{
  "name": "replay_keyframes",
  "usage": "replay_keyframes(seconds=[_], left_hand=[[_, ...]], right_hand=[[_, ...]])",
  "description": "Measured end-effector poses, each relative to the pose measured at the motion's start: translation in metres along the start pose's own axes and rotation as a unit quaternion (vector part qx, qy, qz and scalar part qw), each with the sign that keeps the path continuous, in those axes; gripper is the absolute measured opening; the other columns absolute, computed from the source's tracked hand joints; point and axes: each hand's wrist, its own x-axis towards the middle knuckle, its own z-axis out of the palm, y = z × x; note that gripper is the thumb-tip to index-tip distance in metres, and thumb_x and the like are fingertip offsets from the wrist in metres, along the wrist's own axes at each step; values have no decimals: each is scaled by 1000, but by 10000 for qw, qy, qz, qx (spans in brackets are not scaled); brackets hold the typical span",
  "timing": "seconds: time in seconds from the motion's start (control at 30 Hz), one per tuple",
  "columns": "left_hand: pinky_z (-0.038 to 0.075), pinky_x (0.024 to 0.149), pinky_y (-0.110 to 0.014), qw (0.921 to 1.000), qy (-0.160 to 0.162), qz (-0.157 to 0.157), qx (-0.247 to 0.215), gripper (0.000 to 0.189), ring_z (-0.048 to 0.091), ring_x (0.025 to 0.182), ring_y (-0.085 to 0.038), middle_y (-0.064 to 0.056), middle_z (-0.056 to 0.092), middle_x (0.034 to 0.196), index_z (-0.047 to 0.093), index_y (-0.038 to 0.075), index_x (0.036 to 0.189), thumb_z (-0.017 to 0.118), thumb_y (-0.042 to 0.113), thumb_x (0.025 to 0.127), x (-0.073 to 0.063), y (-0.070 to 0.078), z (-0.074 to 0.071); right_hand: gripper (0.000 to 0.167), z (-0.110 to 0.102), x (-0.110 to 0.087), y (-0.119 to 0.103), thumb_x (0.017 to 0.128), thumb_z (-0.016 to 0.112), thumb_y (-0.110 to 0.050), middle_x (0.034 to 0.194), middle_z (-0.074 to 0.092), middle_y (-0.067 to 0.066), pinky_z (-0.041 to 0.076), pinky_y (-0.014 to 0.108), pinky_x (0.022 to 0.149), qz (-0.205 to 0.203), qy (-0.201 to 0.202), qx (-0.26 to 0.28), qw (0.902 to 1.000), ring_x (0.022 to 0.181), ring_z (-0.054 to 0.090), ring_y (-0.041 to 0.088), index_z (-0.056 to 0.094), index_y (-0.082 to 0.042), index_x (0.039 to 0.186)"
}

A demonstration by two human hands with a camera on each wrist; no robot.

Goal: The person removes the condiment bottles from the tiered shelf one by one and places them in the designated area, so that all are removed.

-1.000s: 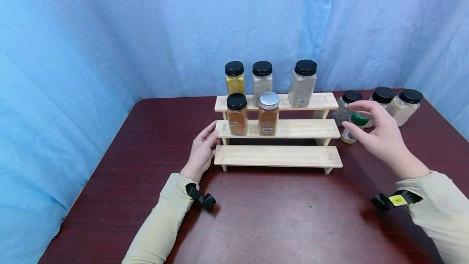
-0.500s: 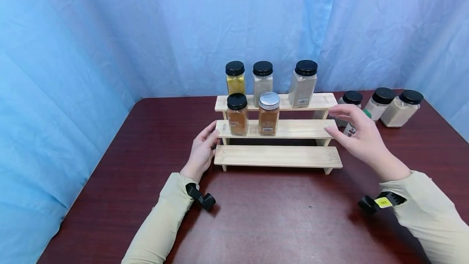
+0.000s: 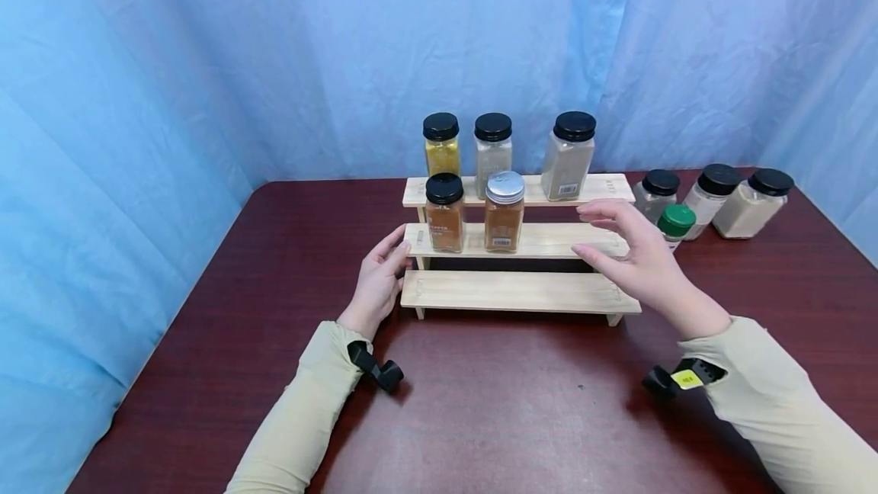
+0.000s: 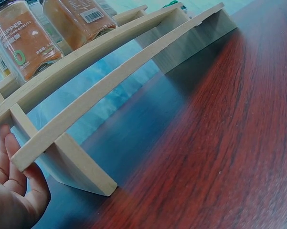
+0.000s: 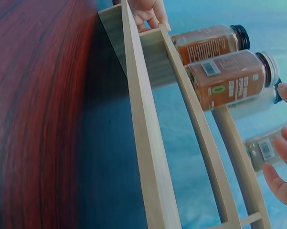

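Note:
A three-tier wooden spice rack (image 3: 517, 292) stands on the table. My left hand (image 3: 376, 286) holds its left end by the middle shelf; in the left wrist view, its fingers (image 4: 36, 183) are at the shelf ends. My right hand (image 3: 648, 269) hovers before the right part of the middle shelf, thumb and fingers spread apart, with nothing between them. On that shelf stand a black-lidded pepper jar (image 3: 445, 223) and a silver-lidded jar (image 3: 504, 223) of orange-brown powder. The top shelf bears a yellow spice jar (image 3: 442, 155) and two pale powder jars (image 3: 493, 162), all black-lidded.
Right of the rack, a green-lidded jar (image 3: 675, 221) stands partly hidden behind my right hand. Around it are three black-lidded jars, one of them a pale powder jar (image 3: 750, 208) at the far right. Blue curtains (image 3: 384, 44) hang behind the dark red table (image 3: 480, 402).
My right hand has moved left, from in front of the jars beside the rack to the right part of the middle shelf. The left hand has stayed at the rack's left end.

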Motion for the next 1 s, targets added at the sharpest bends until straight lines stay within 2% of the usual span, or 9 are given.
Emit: replay_keyframes(seconds=[0.3,0.53,0.63,0.77,0.9,1.0], left_hand=[[47,64,-23,10000,-26,34,40,45,51,74,-8,6,56,91,41,10,144,48,13,100,1,-1,0],[48,65,-24,10000,22,13,53,44,51,73,-6,5,57,94,43,12,143,48,13,100,1,-1,-1],[48,66,-24,10000,23,2,72,43,51,74,-7,5,57,95,43,12,143,47,12,100,0,0,0],[47,66,-24,9999,-3,-10,115,44,51,74,-7,5,56,93,42,11,143,47,12,100,0,-1,-1],[47,66,-24,9999,9,-15,110,43,51,75,-8,5,56,95,44,13,143,48,13,100,0,-1,-1],[47,67,-24,9999,21,-19,96,43,51,76,-8,4,57,99,44,13,143,47,13,100,0,-1,0]], right_hand=[[53,13,8,-9,73,72,15,117,55,19,40,8,93,68,-65,480,9988,109,48,-5,53,7,121],[54,22,16,-14,75,72,13,121,52,18,41,9,92,127,-218,584,9980,108,49,-2,50,7,124],[56,25,18,-15,76,72,10,124,51,16,40,9,93,180,-321,557,9978,110,50,2,49,5,127],[59,30,20,-16,77,72,9,126,49,18,40,10,94,248,-404,616,9970,112,51,15,47,4,130],[62,33,23,-19,79,72,5,127,47,18,45,29,98,369,-470,563,9966,116,51,26,46,0,134],[65,36,26,-21,80,72,2,131,44,18,43,46,97,477,-556,571,9957,119,49,31,44,-4,138]])
